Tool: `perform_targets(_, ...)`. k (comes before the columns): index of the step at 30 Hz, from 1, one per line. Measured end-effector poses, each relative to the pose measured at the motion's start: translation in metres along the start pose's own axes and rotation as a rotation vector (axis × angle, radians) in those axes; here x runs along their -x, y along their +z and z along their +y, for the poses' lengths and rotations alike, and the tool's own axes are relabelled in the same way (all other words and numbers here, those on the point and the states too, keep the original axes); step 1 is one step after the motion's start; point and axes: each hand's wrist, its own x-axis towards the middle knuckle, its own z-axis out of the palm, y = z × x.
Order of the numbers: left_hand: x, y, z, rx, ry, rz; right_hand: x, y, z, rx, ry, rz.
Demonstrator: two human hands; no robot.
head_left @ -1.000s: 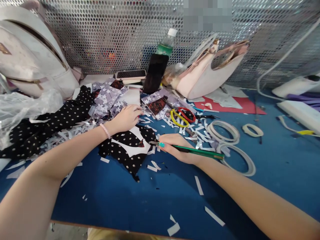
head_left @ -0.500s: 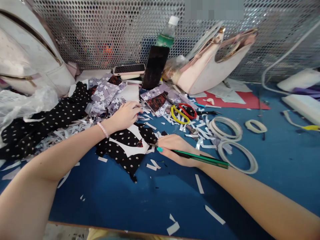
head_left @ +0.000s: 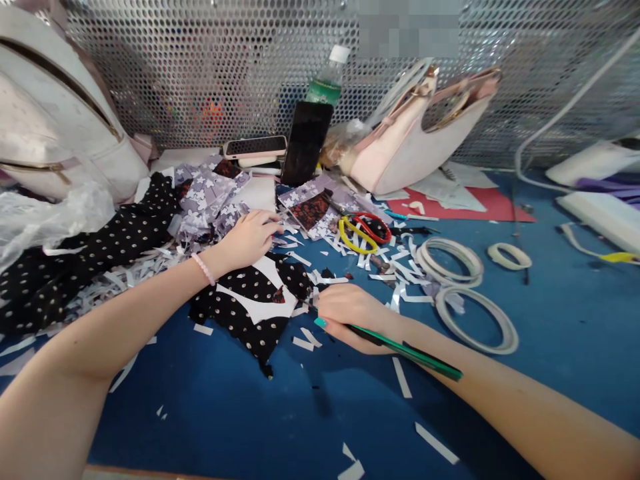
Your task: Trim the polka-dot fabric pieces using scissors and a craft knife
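Cloth, black with pale dots, lies at about 8 o'clock from the middle of our view, flat on the blue counter. Our hands are apart. Our left hand rests palm down by the cloth's 12 o'clock edge, fingers loose, pinching nothing we can see. Our right hand, at its 3 o'clock edge, is closed around a thin green tool.

We seem to be working on that edge with the tool's tip, though we can't tell what the tip touches. The next move calls for a steady left hand and small, gentle strokes.

The cloth looks soft, with ragged edges; the curvy white piece on it looks smooth and stiffer. Thin paper strips lie about. Towards 2 o'clock are hard, shiny scissor handles; near 3 o'clock, round white rings.
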Motion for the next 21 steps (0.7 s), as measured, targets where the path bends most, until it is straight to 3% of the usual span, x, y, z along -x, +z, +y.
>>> perform_targets(5, 0.000, -0.001, -0.001, -0.017, 0.018, 0.002, 0.002, -0.003, 0.000, -0.014, 0.027, -0.047)
perform_targets(9, 0.001, 0.000, -0.002, -0.024, 0.017, 0.001, 0.007, -0.003, -0.001, -0.147, 0.034, 0.116)
perform_targets(12, 0.001, 0.001, -0.001, -0.024, 0.012, 0.000, 0.010, -0.004, -0.004, -0.254, 0.223, 0.212)
perform_targets(14, 0.001, 0.001, 0.000, -0.021, 0.008, -0.004, 0.010, -0.005, -0.006, -0.277, 0.418, 0.184)
perform_targets(16, 0.001, 0.000, 0.001, -0.019, 0.003, -0.007, 0.009, -0.003, -0.006, -0.271, 0.510, 0.165)
perform_targets(21, 0.001, -0.001, 0.002, -0.014, -0.002, -0.020, 0.003, 0.002, -0.003, -0.218, 0.378, 0.235)
